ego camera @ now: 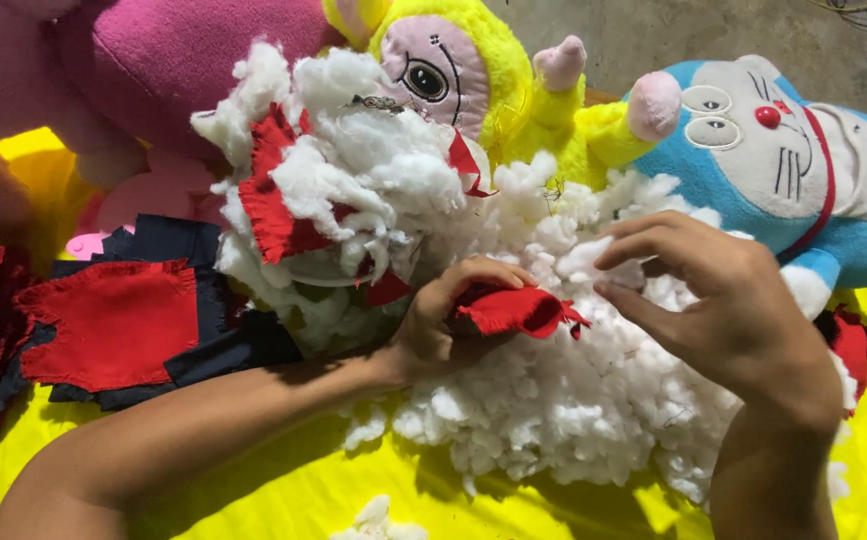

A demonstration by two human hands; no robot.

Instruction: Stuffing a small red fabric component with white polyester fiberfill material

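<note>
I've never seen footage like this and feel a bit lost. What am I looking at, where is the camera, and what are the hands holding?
There is no machine here: a person works with bare hands, filmed by a camera on their head looking down. The left hand pinches a small red fabric piece. The right hand hovers beside it with fingers spread, holding nothing. Under both lies a heap of white stuffing on a yellow sheet. Behind are a yellow plush toy, a blue cat plush and a pink plush. Flat red and dark cloth pieces lie at left.
</note>
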